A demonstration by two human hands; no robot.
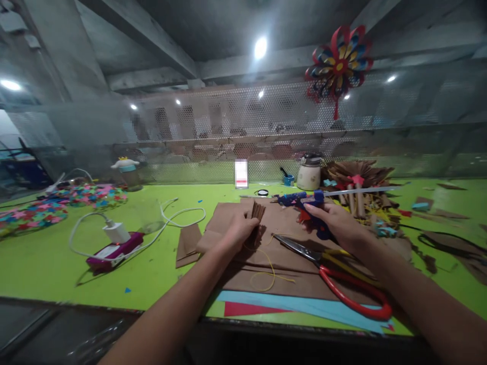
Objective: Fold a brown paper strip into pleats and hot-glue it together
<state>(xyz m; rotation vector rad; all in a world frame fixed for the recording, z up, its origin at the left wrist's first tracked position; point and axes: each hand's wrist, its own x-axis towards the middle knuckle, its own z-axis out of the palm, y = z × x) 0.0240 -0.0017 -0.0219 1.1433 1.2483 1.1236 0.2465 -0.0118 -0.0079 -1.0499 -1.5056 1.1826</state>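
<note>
My left hand (242, 228) is closed around a pleated piece of brown paper (257, 210), its folded edges standing up above the fingers. In my right hand (337, 223) is a blue hot glue gun (299, 198), its nozzle pointing left toward the folded paper but apart from it. A long translucent glue stick (361, 190) sticks out of the gun's back end. Below both hands lie brown paper sheets (228, 266). Scissors (304, 251) with red handles rest on the sheets, partly under my right forearm. A yellow string (273, 271) curls near my left hand.
At left stand a purple power strip (127, 249) with a white charger (117, 232) and cable, and piles of colourful paper stars (38, 215). Brown paper scraps (357, 175) and a lidded jar (309, 172) are at back right. A perforated screen (228, 116) closes the table's far side.
</note>
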